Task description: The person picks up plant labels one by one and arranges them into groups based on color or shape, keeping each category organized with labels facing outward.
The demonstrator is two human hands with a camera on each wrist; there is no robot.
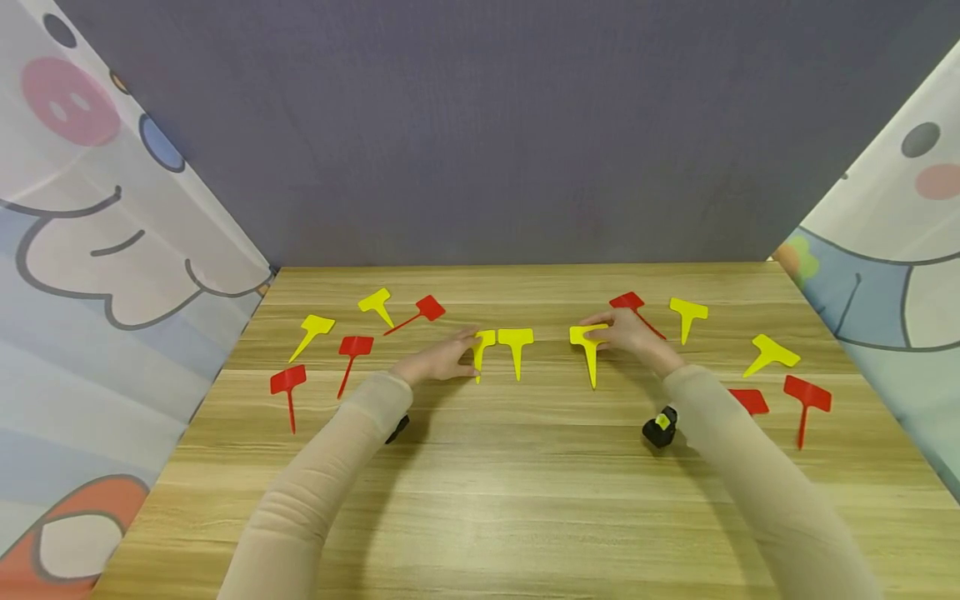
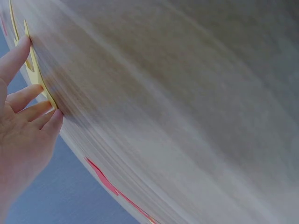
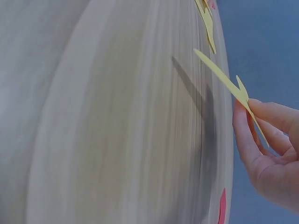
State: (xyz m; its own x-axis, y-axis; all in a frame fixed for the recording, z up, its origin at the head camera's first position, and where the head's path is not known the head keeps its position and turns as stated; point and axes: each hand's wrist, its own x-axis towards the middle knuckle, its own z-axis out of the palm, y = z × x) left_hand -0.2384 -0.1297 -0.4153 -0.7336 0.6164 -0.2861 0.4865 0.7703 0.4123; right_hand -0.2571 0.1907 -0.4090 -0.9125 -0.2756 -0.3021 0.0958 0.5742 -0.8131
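Note:
In the head view, my left hand (image 1: 444, 357) has its fingers and thumb on a yellow T-shaped plant label (image 1: 487, 337) at the middle of the table. The left wrist view shows the thumb at the stem and the fingers along the head of this label (image 2: 36, 77), which lies on the wood. Just right of it lies another yellow plant label (image 1: 516, 337), its stem toward me. My right hand (image 1: 632, 333) pinches a third yellow plant label (image 1: 591, 354) by its head. In the right wrist view that label (image 3: 223, 78) is tilted above the table, casting a shadow.
Red labels (image 1: 356, 346) and yellow labels (image 1: 317, 325) lie scattered on the left. More red labels (image 1: 807, 392) and yellow labels (image 1: 688, 311) lie on the right, one partly behind my right sleeve (image 1: 750, 475). A dark panel (image 1: 517, 150) stands behind the table (image 1: 480, 517).

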